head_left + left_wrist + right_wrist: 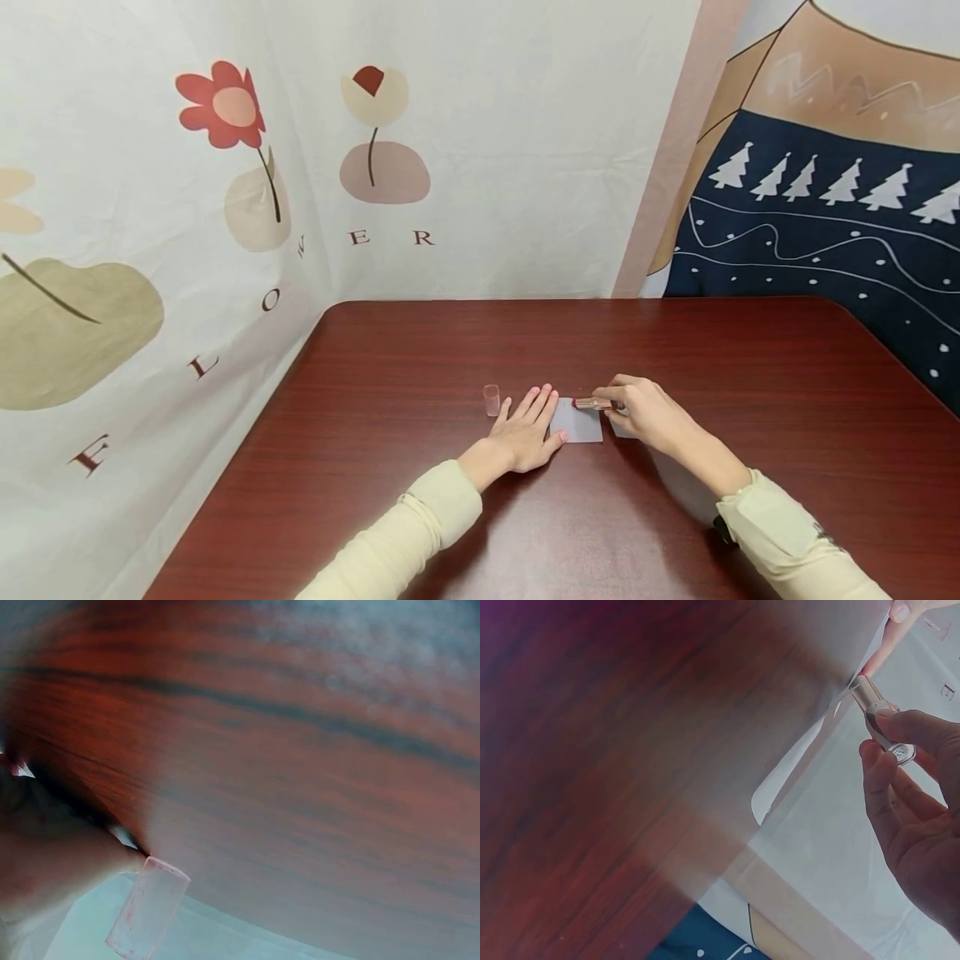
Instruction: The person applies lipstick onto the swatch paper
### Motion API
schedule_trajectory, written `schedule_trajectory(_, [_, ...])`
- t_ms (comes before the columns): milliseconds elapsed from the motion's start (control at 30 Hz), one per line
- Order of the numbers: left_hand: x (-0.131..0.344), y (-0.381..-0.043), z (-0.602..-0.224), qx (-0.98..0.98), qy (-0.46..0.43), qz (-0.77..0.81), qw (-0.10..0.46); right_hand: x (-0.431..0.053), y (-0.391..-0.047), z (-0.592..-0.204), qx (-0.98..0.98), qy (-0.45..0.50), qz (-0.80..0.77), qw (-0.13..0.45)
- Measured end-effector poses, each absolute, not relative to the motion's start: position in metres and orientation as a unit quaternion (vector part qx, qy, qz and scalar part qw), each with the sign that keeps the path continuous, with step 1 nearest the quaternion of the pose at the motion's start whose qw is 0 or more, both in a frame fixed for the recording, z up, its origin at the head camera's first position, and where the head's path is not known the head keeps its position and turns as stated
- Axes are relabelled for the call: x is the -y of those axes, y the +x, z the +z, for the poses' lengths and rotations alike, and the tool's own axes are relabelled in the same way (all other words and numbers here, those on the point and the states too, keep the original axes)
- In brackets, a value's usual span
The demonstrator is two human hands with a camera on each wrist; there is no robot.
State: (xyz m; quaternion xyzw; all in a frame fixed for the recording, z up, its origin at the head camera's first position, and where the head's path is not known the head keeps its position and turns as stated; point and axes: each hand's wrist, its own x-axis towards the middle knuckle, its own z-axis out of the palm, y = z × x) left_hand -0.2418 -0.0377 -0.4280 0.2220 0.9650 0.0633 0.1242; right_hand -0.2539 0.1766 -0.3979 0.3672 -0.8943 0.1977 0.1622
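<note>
My right hand (647, 410) pinches a lipstick (596, 404) between thumb and fingers. Its tube is metallic with a clear base, seen in the right wrist view (880, 720). The red tip points left and meets the upper part of a small pale sheet of paper (581, 425), as far as I can tell. My left hand (528, 433) lies flat with spread fingers, its fingertips and thumb along the paper's left edge. Left of those fingers a clear lipstick cap (491, 400) stands on the table; pinkish smears show on it in the left wrist view (148, 909).
Another pale piece (622, 430), perhaps paper, lies partly hidden beneath my right hand. The dark red wooden table (450, 342) reaches back to a white printed cloth (510, 167). A dark blue cloth with white trees (817, 217) hangs at the right.
</note>
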Motion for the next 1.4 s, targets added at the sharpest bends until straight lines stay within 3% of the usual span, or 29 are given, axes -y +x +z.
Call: schedule_trajectory(1400, [0.038,-0.249,-0.440,-0.967,0.214,0.061,0.125,-0.178,-0.248,-0.398,0.897,0.368,0.194,0.148])
